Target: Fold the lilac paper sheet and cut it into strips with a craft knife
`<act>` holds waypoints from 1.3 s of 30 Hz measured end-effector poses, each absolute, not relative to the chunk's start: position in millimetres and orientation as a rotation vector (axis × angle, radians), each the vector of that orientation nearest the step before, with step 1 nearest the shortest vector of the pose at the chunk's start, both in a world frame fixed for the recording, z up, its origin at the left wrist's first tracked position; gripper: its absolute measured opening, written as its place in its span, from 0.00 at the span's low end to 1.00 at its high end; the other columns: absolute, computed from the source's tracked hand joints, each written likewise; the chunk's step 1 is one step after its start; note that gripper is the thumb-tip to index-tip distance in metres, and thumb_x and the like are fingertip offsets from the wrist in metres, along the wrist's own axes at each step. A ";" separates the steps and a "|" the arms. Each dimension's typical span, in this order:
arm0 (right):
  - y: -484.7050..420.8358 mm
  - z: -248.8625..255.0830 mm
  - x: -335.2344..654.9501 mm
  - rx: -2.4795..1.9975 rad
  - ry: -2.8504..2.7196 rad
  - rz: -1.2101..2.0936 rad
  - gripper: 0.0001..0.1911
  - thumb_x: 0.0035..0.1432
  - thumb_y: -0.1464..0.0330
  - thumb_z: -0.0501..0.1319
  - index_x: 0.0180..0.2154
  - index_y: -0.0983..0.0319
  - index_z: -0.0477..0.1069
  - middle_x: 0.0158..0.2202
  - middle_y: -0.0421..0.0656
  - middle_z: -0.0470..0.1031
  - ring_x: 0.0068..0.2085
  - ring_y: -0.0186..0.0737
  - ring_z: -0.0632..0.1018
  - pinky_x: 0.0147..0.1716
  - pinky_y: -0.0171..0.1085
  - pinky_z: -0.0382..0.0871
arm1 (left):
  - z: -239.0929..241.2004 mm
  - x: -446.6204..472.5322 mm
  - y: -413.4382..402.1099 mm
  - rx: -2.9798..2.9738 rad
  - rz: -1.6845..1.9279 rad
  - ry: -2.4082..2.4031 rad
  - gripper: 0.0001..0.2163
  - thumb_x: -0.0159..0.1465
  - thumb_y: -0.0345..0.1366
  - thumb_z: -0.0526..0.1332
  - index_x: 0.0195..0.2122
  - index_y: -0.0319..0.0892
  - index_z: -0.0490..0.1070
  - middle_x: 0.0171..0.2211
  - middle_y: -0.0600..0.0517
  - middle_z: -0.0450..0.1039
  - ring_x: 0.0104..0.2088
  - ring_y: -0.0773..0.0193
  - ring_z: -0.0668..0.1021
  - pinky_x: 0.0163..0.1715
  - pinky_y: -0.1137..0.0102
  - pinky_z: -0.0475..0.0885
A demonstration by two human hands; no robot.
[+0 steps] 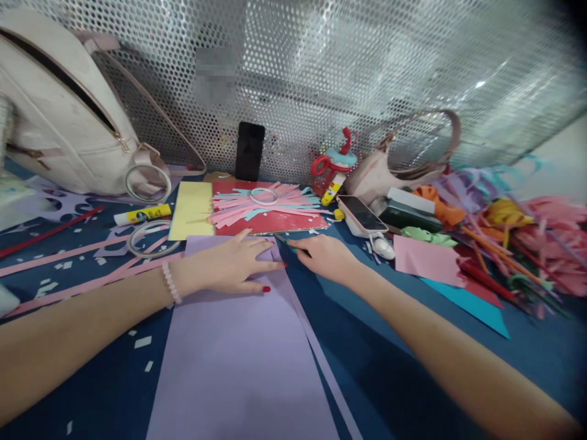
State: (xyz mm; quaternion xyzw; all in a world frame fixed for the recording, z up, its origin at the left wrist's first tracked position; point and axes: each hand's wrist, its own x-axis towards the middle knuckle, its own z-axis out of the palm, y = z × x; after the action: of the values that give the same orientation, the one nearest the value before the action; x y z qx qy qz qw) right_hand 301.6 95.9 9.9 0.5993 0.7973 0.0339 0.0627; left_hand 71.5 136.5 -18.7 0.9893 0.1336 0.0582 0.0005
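My left hand (233, 264) lies flat on a large sheet of purple paper (243, 354), its fingers spread toward the sheet's right edge. A narrow purple strip (321, 354) runs along that edge, parted from the sheet over most of its length. Just beyond the sheet's top right corner, my right hand (323, 256) is closed around a slim craft knife (283, 240). Its thin tip points left toward the paper; the fingers hide most of the handle. Behind the hands, pink and blue paper strips (270, 205) lie on red card (293, 223), with a tape ring (263, 195) on top.
At left are a pale backpack (59, 116), a glue stick (142, 215) and a tape roll (153, 239). A black phone (250, 151) leans on the silvery wall. At right stand a red-lidded cup (339, 162), another phone (362, 215), a handbag (378, 165) and heaped paper strips (545, 238).
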 end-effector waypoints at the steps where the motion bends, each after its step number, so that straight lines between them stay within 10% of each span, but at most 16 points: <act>1: 94.8 10.6 304.8 1.808 2.401 0.125 0.21 0.63 0.69 0.51 0.55 0.53 0.72 0.46 0.43 0.80 0.43 0.43 0.80 0.40 0.37 0.71 | -17.0 72.0 135.8 3.131 0.218 0.420 0.24 0.67 0.49 0.54 0.63 0.49 0.60 0.56 0.39 0.67 0.56 0.44 0.68 0.56 0.49 0.54; 10: 79.0 15.0 344.0 1.738 2.330 0.304 0.19 0.64 0.68 0.53 0.54 0.60 0.72 0.43 0.50 0.76 0.44 0.47 0.77 0.39 0.41 0.69 | 3.9 76.1 135.3 2.873 0.124 0.530 0.10 0.66 0.42 0.59 0.36 0.39 0.69 0.42 0.47 0.67 0.42 0.59 0.73 0.39 0.69 0.67; 28: 70.9 33.2 324.2 1.750 2.784 -0.292 0.15 0.61 0.70 0.55 0.47 0.61 0.75 0.44 0.45 0.78 0.42 0.40 0.77 0.44 0.38 0.69 | 4.8 87.5 162.3 2.502 0.009 0.511 0.05 0.62 0.34 0.58 0.36 0.42 0.73 0.31 0.54 0.75 0.31 0.66 0.75 0.29 0.76 0.66; 39: 189.8 77.3 295.0 2.012 2.789 0.144 0.19 0.61 0.73 0.51 0.50 0.66 0.75 0.50 0.46 0.77 0.50 0.42 0.75 0.51 0.37 0.65 | 22.1 43.9 252.0 2.152 0.121 1.345 0.13 0.68 0.42 0.59 0.45 0.37 0.70 0.39 0.50 0.72 0.34 0.65 0.76 0.32 0.68 0.75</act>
State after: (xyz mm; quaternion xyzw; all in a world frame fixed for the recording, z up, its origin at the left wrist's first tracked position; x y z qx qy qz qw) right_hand 295.0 189.8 77.3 0.5779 0.8012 0.0415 -0.1495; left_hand 43.9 252.0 22.1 0.8092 0.5056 0.0456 0.2959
